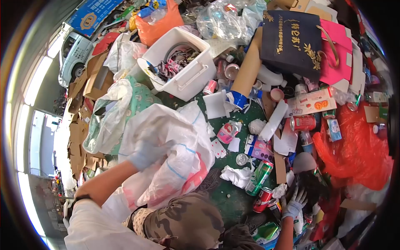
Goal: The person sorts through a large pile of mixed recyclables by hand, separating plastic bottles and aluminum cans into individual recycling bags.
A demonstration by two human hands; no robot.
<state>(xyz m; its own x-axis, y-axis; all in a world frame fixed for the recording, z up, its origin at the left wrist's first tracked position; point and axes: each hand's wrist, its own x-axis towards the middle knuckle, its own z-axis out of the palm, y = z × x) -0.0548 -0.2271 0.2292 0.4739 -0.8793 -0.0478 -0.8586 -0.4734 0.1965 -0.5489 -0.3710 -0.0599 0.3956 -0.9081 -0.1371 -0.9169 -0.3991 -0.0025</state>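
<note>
My left hand [146,155], in a pale glove and blurred by motion, is over the mouth of a large white woven sack [164,175] with blue lines and red print. Its fingers look stretched out, and I see nothing held in them. Off to the right, my right hand [295,204], also gloved, has its fingers spread at the edge of a dark, bag-like item [309,185]. A red can [263,200] and a green can [259,178] lie to its left. Crumpled white paper [236,176] lies beside the green can.
A white plastic tub [183,79] holds tangled scraps. Beyond it sits an orange bag [160,25]. A black gift bag [291,43], a cardboard tube [250,66] and a red plastic bag [354,146] lie among mixed waste. A camouflage cap [185,221] fills the lower middle.
</note>
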